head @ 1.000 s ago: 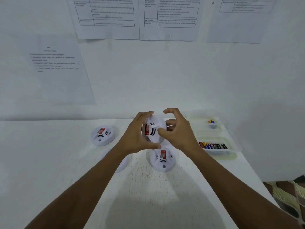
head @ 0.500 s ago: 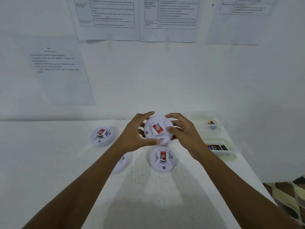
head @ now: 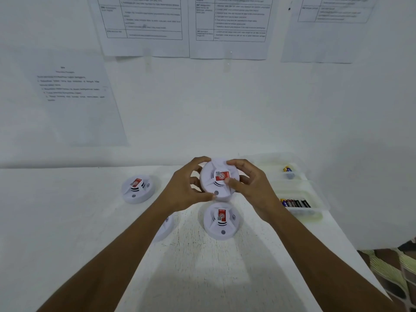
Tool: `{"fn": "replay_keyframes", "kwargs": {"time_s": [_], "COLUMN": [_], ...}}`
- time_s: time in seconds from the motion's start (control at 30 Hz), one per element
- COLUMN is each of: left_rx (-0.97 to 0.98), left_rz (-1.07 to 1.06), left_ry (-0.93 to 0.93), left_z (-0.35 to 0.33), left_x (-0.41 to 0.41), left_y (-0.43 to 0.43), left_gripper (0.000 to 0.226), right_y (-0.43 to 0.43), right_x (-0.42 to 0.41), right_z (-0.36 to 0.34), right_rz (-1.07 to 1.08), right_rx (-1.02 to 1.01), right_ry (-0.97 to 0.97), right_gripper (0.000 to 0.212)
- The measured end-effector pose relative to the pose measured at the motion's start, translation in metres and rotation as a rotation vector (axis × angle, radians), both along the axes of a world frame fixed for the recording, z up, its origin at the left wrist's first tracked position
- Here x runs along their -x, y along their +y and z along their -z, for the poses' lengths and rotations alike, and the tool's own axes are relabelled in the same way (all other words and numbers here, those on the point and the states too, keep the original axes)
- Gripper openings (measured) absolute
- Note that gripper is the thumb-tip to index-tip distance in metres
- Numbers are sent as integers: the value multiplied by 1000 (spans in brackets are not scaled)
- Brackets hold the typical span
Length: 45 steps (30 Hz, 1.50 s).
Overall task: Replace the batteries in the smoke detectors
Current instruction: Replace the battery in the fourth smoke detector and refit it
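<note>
Both bare forearms reach fwd from near edge of white table (head: 67, 221), converging mid-table. L hand (head: 184, 192) & R hand (head: 252, 190) are off the surface, fingers curled round opp. rims of round white plastic smoke detector (head: 213, 183). R thumb lies on its face.

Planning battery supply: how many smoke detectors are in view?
4 smoke detectors: one held between left hand and right hand, one on the table below it, one far left, one half hidden under left forearm.

Four smoke detectors are counted: held detector (head: 219, 179), nine-o'clock detector (head: 137, 189), six-o'clock detector (head: 221, 221), half-hidden seven-o'clock detector (head: 167, 226). At three o'clock two trays (head: 276, 162) (head: 316, 193) are counted; at twelve, four sheets (head: 74, 97) (head: 144, 25) (head: 229, 25) (head: 326, 32).
</note>
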<state>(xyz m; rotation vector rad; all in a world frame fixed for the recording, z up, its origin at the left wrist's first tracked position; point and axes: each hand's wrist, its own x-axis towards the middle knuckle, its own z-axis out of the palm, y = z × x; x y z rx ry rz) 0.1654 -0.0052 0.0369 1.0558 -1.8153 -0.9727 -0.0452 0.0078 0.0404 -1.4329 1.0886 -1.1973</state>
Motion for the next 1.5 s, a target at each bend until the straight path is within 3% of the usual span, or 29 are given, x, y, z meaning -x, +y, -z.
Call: {"fn": "replay_keyframes", "kwargs": {"time_s": [0.17, 0.3, 0.4, 0.53, 0.93, 1.5], "left_rx": [-42, -196, -204, -183, -70, -31], "left_rz": [-16, 50, 50, 22, -59, -88], "left_ry": [8, 212, 246, 255, 212, 147], "left_z": [3, 1, 1, 4, 8, 12], "left_x": [2, -1, -4, -5, -9, -24], "left_y": [-2, -4, -6, -7, -6, 2], "left_gripper": [84, 56, 47, 47, 44, 49], "right_y": [-2, -7, -7, -6, -6, -1], "right_x": [-4, -6, -6, -11, -26, -39], "right_z": [0, 1, 2, 5, 2, 7], "right_rz": [113, 133, 61, 48, 114, 125], "right_rx": [69, 87, 63, 92, 280, 288], "right_ry": [39, 65, 72, 170, 330, 353], "right_gripper": [29, 25, 35, 53, 54, 57]}}
